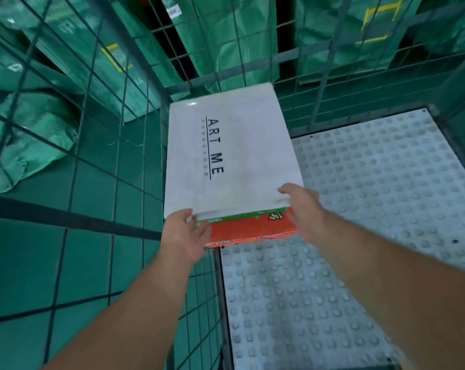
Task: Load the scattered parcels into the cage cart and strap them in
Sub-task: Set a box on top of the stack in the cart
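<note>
White card, smooth and a little glossy — that is the white parcel (231, 150), flat and broad, lying on top of a red box (250, 228) of much the same footprint. The pair sits inside the cage cart (300, 76), on its studded floor (372, 198), tight against the left mesh wall and reaching toward the back. Whether the red box fully rests on the studs I cannot tell.

My left hand (184, 236) is cupped round the near-left corner, thumb at the white edge, fingers on the box below. My right hand (304, 209) clasps the near-right corner, thumb on top, fingers down the side.

I judge the white parcel stiff and fairly light, but slick enough to slide off the box — so I would hold low, under the red box's near corners, and keep the stack level. Green sacks (33, 124) lie outside the mesh.
</note>
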### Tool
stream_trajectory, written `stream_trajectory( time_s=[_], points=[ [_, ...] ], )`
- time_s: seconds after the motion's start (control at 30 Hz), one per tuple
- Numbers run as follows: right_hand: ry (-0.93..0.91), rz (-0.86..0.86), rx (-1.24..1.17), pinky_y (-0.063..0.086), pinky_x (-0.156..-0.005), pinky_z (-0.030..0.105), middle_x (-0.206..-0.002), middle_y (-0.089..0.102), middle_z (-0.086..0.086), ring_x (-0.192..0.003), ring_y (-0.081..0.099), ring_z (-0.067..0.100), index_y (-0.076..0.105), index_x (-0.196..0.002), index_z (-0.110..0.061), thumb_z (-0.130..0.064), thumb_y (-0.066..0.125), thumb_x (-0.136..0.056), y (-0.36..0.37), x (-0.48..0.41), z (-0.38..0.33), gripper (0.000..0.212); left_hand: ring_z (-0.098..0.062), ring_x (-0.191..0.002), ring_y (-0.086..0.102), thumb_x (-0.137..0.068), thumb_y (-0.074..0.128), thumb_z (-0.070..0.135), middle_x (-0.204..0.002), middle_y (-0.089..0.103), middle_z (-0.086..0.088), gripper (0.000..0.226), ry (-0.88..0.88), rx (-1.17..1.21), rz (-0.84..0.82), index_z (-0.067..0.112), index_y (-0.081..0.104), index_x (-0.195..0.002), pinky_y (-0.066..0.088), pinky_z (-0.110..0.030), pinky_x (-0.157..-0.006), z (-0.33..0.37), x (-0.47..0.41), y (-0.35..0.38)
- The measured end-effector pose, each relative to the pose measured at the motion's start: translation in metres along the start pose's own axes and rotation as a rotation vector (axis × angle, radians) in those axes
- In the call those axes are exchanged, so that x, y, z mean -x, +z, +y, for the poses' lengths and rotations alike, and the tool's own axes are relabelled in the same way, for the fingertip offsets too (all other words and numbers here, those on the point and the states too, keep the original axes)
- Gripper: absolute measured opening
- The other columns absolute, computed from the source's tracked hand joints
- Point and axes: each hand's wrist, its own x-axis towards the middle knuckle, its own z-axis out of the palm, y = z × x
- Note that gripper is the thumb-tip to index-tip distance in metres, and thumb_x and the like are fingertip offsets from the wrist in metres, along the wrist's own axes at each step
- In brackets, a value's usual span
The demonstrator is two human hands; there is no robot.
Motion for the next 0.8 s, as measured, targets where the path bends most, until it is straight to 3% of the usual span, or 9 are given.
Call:
stream_trajectory(
  time_s=[0.07,0.2,0.27,0.37,0.47,0.53,0.63,0.7,0.8],
  points=[
    [0.017,-0.08,0.025,0.048,-0.104,0.042,-0.125,0.06,0.003,-0.113,0.06,0.019,0.048,-0.127,-0.021,-0.045,0.077,-0.05,0.001,0.004,-0.006,0.085,-0.04,-0.146,0.038,-0.104,0.042,0.01,-0.163,0.033,-0.011,0.056,0.04,-0.017,-0.031,0.008,0.028,-0.158,0.034,-0.055,-0.12,0.003,-0.004,-0.003],
    [-0.005,-0.248,0.143,0.048,-0.088,0.034,-0.124,0.067,-0.005,-0.112,0.061,0.013,0.055,-0.131,-0.031,-0.032,0.067,-0.086,-0.014,0.004,-0.012,0.046,-0.039,-0.148,0.034,-0.105,0.038,0.011,-0.163,0.035,-0.006,0.055,0.065,-0.053,-0.108,0.009,0.027,-0.159,0.03,-0.056,-0.121,0.009,-0.008,-0.01],
    [-0.014,-0.264,0.118,0.044,-0.084,0.031,-0.121,0.064,-0.012,-0.107,0.057,0.007,0.055,-0.135,-0.03,-0.028,0.06,-0.095,-0.018,0.007,-0.009,0.04,-0.04,-0.146,0.038,-0.105,0.038,0.012,-0.162,0.037,-0.008,0.057,0.077,-0.103,-0.107,0.011,0.024,-0.16,0.032,-0.056,-0.12,0.007,-0.01,-0.012],
    [-0.022,-0.305,0.147,0.045,-0.078,0.028,-0.118,0.066,-0.01,-0.101,0.06,0.006,0.055,-0.133,-0.03,-0.032,0.06,-0.093,-0.024,0.028,0.005,0.04,-0.036,-0.131,0.054,-0.107,0.044,0.021,-0.146,0.054,-0.009,0.042,0.039,-0.374,-0.103,0.016,0.043,-0.149,0.045,-0.049,-0.11,-0.006,0.001,-0.008],
    [0.045,-0.278,0.242,0.047,-0.083,0.031,-0.104,0.067,-0.01,-0.097,0.06,0.009,0.06,-0.11,-0.029,-0.031,0.06,-0.097,-0.049,0.059,0.035,0.013,-0.027,-0.114,0.064,-0.103,0.057,0.029,-0.125,0.068,-0.005,0.029,-0.022,-0.7,-0.139,0.014,0.061,-0.127,0.051,-0.043,-0.102,-0.036,0.016,-0.006],
    [0.117,-0.267,0.278,0.046,-0.09,0.034,-0.109,0.069,-0.007,-0.101,0.061,0.013,0.059,-0.114,-0.029,-0.031,0.057,-0.101,-0.076,0.084,0.062,0.013,-0.024,-0.106,0.067,-0.101,0.061,0.031,-0.114,0.071,-0.004,0.029,-0.041,-0.848,-0.171,0.016,0.065,-0.124,0.052,-0.042,-0.101,-0.065,0.029,-0.004],
    [0.207,-0.259,0.285,0.047,-0.085,0.032,-0.11,0.071,-0.002,-0.098,0.064,0.016,0.061,-0.112,-0.026,-0.029,0.056,-0.103,-0.126,0.133,0.091,0.011,-0.021,-0.096,0.068,-0.1,0.063,0.031,-0.109,0.071,-0.003,0.023,-0.077,-1.088,-0.247,0.017,0.067,-0.118,0.054,-0.039,-0.094,-0.11,0.06,-0.002],
    [0.224,-0.236,0.344,0.049,-0.085,0.03,-0.106,0.071,-0.001,-0.094,0.065,0.016,0.063,-0.115,-0.022,-0.025,0.06,-0.1,-0.167,0.17,0.109,0.015,-0.018,-0.092,0.067,-0.099,0.064,0.03,-0.105,0.071,-0.003,0.023,-0.09,-1.288,-0.345,0.015,0.067,-0.117,0.055,-0.036,-0.089,-0.145,0.088,-0.003],
    [0.158,-0.2,0.492,0.051,-0.067,0.021,-0.088,0.073,-0.003,-0.076,0.065,0.012,0.07,-0.101,-0.019,-0.019,0.068,-0.092,-0.237,0.231,0.138,0.009,-0.013,-0.083,0.066,-0.094,0.07,0.026,-0.095,0.072,-0.002,0.017,-0.032,-1.638,-0.565,0.013,0.07,-0.103,0.053,-0.026,-0.075,-0.196,0.14,-0.006]
  ],
)
